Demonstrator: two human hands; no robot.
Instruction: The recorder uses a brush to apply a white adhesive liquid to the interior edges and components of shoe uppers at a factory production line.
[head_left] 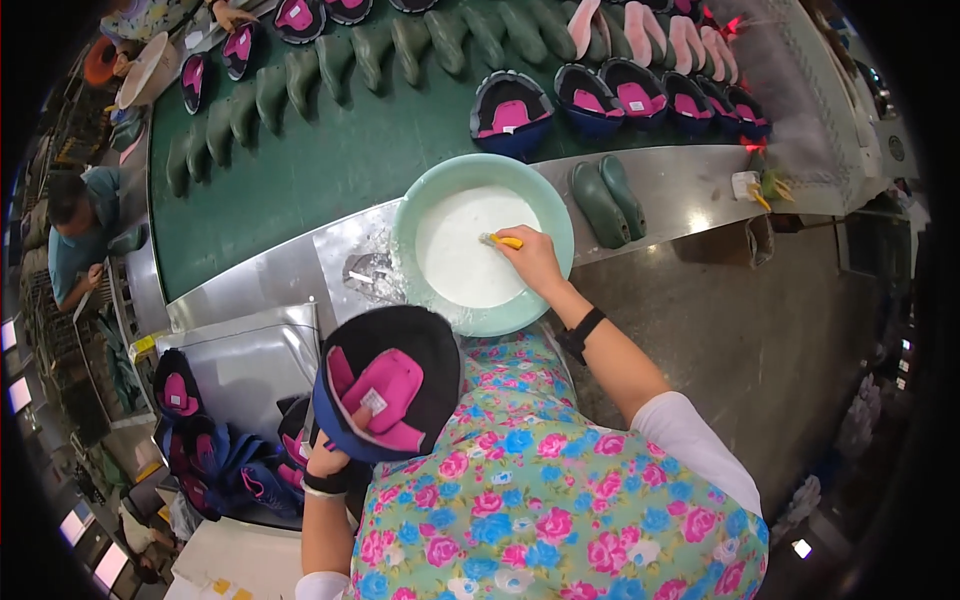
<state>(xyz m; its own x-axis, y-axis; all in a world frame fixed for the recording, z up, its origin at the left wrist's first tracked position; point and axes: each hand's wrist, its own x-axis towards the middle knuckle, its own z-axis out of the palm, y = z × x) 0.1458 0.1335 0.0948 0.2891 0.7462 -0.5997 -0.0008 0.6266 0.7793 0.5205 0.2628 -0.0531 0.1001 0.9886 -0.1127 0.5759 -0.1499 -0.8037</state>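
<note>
My left hand (326,460) is closed on the heel end of a dark blue shoe upper (388,385) with black lining and pink inner pieces, its opening tilted up; the thumb reaches inside. In my right hand (535,262) is a small brush (510,243) with a yellow handle. I hold it over a pale green basin (556,215), its bristle end at the white liquid (465,250); whether it dips in, I cannot tell. The basin stands at the metal edge of the line, just beyond the upper.
Dark green shoe lasts (302,82) line the green conveyor (290,180), with more uppers (510,112) beyond the basin. Two lasts (608,205) stand right of it. Several uppers (240,460) lie piled at lower left. A co-worker (85,235) is at far left; another person's hand (230,15) touches an upper.
</note>
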